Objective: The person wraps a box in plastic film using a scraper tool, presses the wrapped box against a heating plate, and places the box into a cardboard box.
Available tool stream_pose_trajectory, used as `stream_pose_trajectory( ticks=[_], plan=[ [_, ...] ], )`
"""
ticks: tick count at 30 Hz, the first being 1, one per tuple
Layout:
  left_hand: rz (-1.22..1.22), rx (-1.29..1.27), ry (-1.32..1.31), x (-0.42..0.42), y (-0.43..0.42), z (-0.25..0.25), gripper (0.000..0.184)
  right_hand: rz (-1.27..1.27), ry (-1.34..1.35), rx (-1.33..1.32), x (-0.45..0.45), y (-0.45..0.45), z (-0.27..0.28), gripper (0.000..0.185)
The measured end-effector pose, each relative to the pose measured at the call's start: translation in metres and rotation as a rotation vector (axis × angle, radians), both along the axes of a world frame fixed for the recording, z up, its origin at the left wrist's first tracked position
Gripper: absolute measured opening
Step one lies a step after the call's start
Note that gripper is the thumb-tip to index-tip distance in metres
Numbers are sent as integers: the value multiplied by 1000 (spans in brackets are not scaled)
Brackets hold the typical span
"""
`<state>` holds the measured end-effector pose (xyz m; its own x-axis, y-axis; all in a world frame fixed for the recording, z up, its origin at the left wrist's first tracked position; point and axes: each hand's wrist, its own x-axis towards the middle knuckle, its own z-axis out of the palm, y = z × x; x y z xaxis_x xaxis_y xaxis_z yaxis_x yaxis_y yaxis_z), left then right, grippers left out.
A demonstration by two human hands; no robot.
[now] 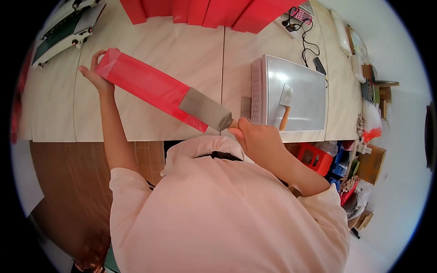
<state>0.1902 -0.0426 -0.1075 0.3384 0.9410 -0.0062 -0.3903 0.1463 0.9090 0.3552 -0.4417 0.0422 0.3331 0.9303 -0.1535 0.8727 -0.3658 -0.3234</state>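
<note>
My left hand (101,77) supports the far left end of a long red box (145,86), its fingers behind the box and its thumb sticking out. Clear film covers the box and bunches up at that end. In my right hand (259,136) is the handle of a wide-bladed metal scraper (205,109). The scraper's flat blade lies over the box's near right end, which slants down towards my body. The box is tilted above the table.
Right of the box stands a metal-topped plate unit (300,82) with a wooden-handled trowel (286,102) on it. Red boxes (209,13) line the table's back. A green-and-white machine (68,32) stands back left. Black cables (309,43) lie back right; a red stool (315,158) sits below the table.
</note>
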Motion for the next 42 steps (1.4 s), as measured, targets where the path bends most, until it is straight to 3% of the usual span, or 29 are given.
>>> stream_pose_trajectory(
  ticks=[3, 5, 6, 7, 8, 9, 10, 12, 15, 18, 20, 23, 25, 29, 33, 36, 38, 42],
  plan=[
    [4, 7, 10, 2, -5, 9, 99, -8, 37, -40, 6, -8, -8, 28],
    [-40, 23, 13, -1, -10, 14, 98, -119, 161, 123, 24, -31, -25, 33],
    [-41, 25, 11, -1, -11, 15, 98, -235, 140, 140, 32, -44, -19, 28],
    [115, 159, 115, -1, -13, 16, 91, -351, 120, 155, 41, -57, -12, 23],
    [266, 292, 220, -1, -14, 16, 85, -536, 168, 139, 54, -71, -14, 31],
    [401, 448, 301, -6, -13, 14, 66, -723, 221, 206, 64, -80, -14, 34],
    [385, 452, 302, -4, -34, 31, 66, -792, 163, 290, 87, -102, -37, 36],
    [351, 841, 665, 6, -98, 81, 49, -993, 96, 308, 123, -125, -67, 43],
    [10, 1312, 631, 12, -155, 74, 34, -1201, 121, 278, 163, -166, -123, 50],
    [-362, 1595, 599, 16, -208, 85, 37, -1331, 100, 291, 182, -203, -182, 57],
    [-414, 1583, 609, 20, -224, 81, 37, -1396, 160, 289, 180, -206, -197, 61],
    [-466, 1547, 649, 23, -231, 78, 37, -1383, 147, 161, 174, -198, -205, 51],
    [-482, 1523, 667, 23, -230, 77, 38, -1258, -461, 131, 151, -178, -195, 37],
    [-496, 1465, 647, 23, -230, 79, 39, -979, -594, 273, 123, -137, -155, 32],
    [-452, 1423, 628, 13, -225, 84, 38, -994, -597, 259, 116, -123, -155, 33],
    [-340, 1386, 611, -2, -218, 81, 38, -1147, -698, 121, 128, -144, -165, 34],
    [-290, 1378, 605, -12, -210, 78, 36, -1180, -394, -289, 138, -159, -172, 36],
    [-194, 1339, 669, -33, -190, 73, 32, -1265, -321, -190, 148, -172, -193, 35]
  ],
)
